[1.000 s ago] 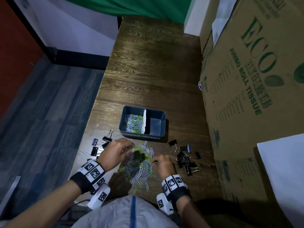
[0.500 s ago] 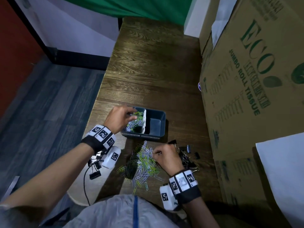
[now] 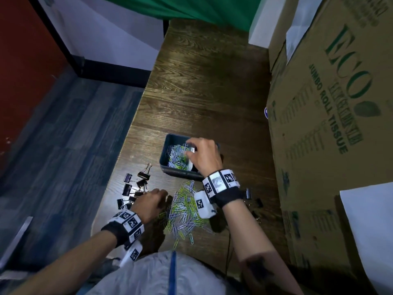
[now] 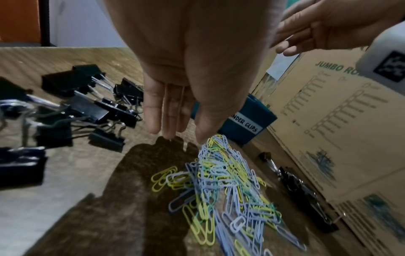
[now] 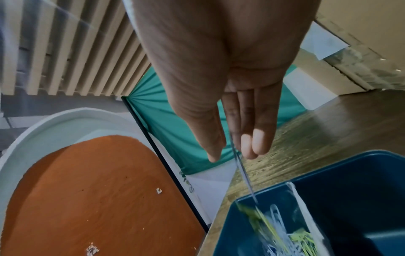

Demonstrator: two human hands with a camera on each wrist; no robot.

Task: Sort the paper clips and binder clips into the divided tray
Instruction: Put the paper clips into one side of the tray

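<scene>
The blue divided tray [image 3: 164,153] stands on the wooden table, and paper clips [image 3: 177,156] fill its left compartment. My right hand [image 3: 191,149] hovers over that compartment with straight fingers. In the right wrist view blurred clips [image 5: 245,178] drop from this hand [image 5: 232,154] into the tray [image 5: 350,161]. A loose pile of blue, yellow and green paper clips [image 3: 185,209] lies in front of the tray. My left hand [image 3: 157,195] reaches down at the pile's left edge. Its fingers [image 4: 171,121] are straight and hold nothing, just above the pile [image 4: 221,175].
Black binder clips [image 3: 134,188] lie left of the pile, and more binder clips [image 3: 253,199] lie to its right beside a large cardboard box [image 3: 340,124]. The table's left edge [image 3: 119,162] drops to the floor. The tray's front carries a "binder clips" label [image 4: 247,123].
My left hand came back from the tray to the paper clip pile. My right hand left the pile, moved up over the tray's left compartment and is letting clips fall.
</scene>
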